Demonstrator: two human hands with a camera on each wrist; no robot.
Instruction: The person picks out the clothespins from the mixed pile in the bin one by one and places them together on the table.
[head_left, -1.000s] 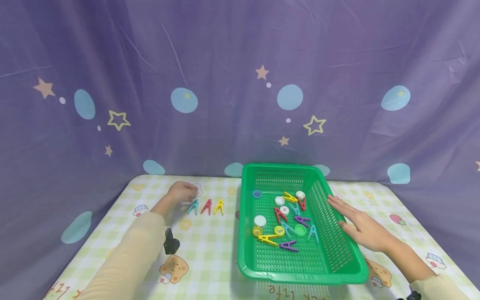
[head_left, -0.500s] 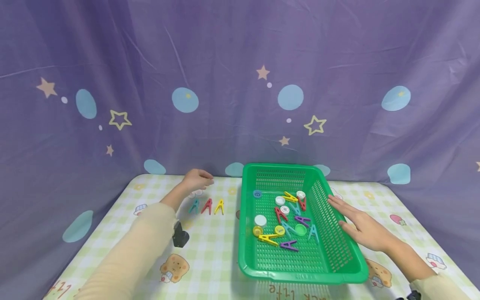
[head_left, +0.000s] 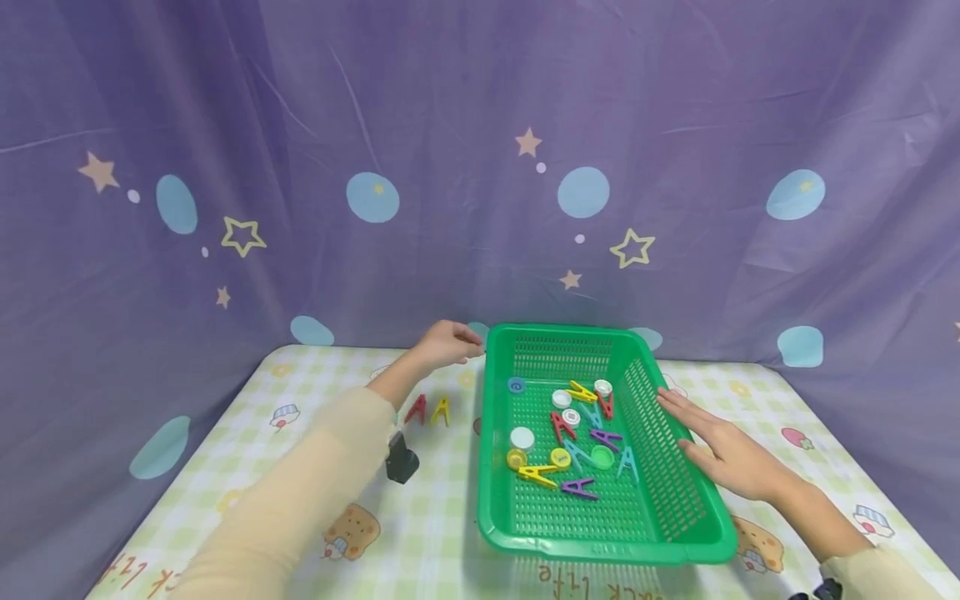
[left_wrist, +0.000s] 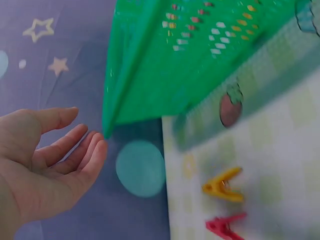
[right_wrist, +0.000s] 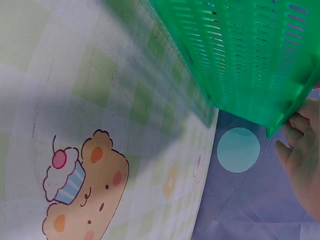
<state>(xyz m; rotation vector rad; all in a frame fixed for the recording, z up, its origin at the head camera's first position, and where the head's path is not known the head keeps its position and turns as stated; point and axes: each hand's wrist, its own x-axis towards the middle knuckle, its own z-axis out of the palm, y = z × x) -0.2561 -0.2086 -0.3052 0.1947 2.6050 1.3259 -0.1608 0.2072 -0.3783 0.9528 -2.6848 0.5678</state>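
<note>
My left hand [head_left: 450,343], loosely bent and holding nothing, hovers by the far left corner of a green plastic basket [head_left: 600,550]. In the left wrist view that hand [left_wrist: 55,165] shows its palm, thumb apart from the fingers. A red clothespin [head_left: 417,407] and a yellow clothespin [head_left: 441,411] lie on the table left of the basket, near my left forearm. My right hand [head_left: 723,450] rests on the basket's right rim with its fingers straight. Inside the basket are several clothespins, among them a purple clothespin [head_left: 580,488], and bottle caps, including a green cap [head_left: 602,457].
A green-checked tablecloth [head_left: 420,533] with cartoon prints covers the table. Behind its far edge hangs a purple curtain [head_left: 450,275] with stars and blue ovals. A white cap [head_left: 522,439] and a blue cap [head_left: 516,385] lie along the basket's left side.
My left hand has moved right, from beside the clothespins to the basket's far left corner. My left sleeve now hides the teal clothespin. The right hand has stayed on the rim.
</note>
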